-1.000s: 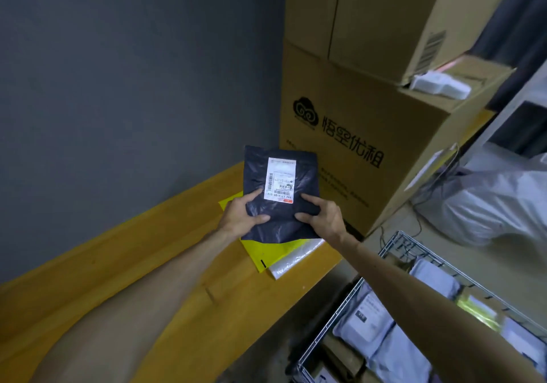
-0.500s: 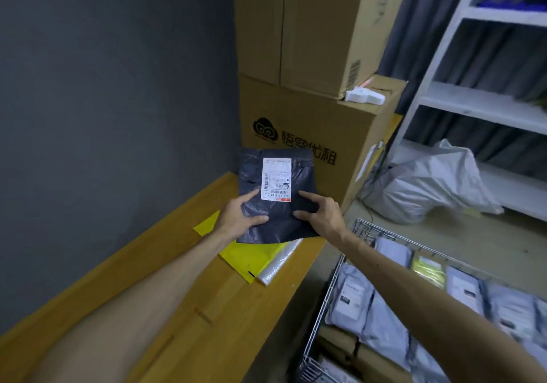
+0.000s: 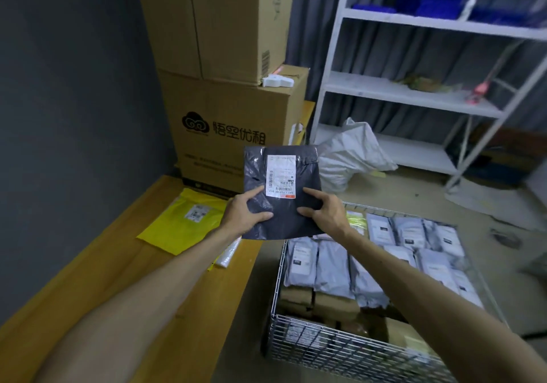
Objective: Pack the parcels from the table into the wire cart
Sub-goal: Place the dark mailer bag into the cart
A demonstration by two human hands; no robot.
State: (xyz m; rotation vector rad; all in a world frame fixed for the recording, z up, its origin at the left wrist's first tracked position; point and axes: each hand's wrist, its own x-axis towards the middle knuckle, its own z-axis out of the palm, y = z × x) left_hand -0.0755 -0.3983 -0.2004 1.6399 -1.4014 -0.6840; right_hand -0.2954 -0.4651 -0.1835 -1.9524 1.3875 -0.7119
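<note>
Dark grey poly mailer (image 3: 282, 222) at frame centre, held up off all surfaces, roughly upright. White shipping label (image 3: 281, 175) on its upper half faces cam, barcodes visible, text too small to read. Parcel hangs over the gap betw table edge and far-left corner of wire cart (image 3: 325, 350).

L hand (image 3: 245, 214) pinches lower-left edge: two digits curled onto front face, rest hidden behind. R hand (image 3: 325, 214) does the same on lower-right edge. Both forearms run in from bottom of frame.

Cart, lower right: rows of grey mailers (image 3: 328, 267) standing on edge, brown cartons (image 3: 331, 305) under them.

Wooden table (image 3: 118, 294), lower left: yellow mailer (image 3: 183, 222) lying flat, clear plastic bag (image 3: 229, 252) just beside its near edge.

Behind, upper centre: two stacked cardboard boxes (image 3: 231, 134), lower one printed w/ black logo. White shelving unit (image 3: 414, 98) upper right, white sack (image 3: 352, 157) on floor at its foot
</note>
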